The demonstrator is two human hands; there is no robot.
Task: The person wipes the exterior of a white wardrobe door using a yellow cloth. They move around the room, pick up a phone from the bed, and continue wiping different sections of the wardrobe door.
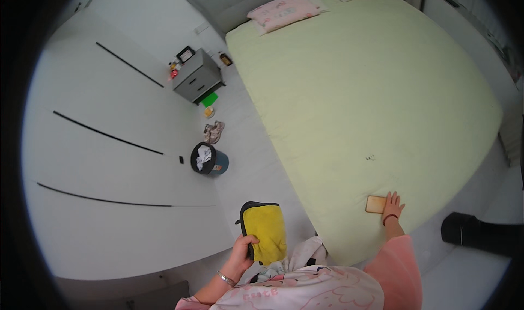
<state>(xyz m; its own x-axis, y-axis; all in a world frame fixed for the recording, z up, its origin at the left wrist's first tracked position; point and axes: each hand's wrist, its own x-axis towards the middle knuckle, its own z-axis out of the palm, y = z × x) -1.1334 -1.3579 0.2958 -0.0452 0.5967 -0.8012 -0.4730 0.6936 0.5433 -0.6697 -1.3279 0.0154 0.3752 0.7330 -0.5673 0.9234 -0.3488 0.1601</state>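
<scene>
My left hand point(242, 252) is closed on a folded yellow cloth point(266, 232) with dark edging, its thumb lying over the front. The cloth is held up in front of my body, over the floor by the bed. At the near right part of the bed point(349, 102), my right hand point(392, 206) rests on the pale green sheet with its fingers spread. A phone point(375, 204) with an orange-tan surface lies flat on the sheet, its right end against that hand. Whether the palm covers part of the phone, I cannot tell.
Left of the bed stand a bin point(219, 161) with white waste, a pair of shoes point(213, 131) and a grey nightstand point(197, 76). White wardrobe doors point(109, 162) line the left. A pink pillow point(286, 12) lies at the headboard. A black cylindrical object point(475, 232) juts in at right.
</scene>
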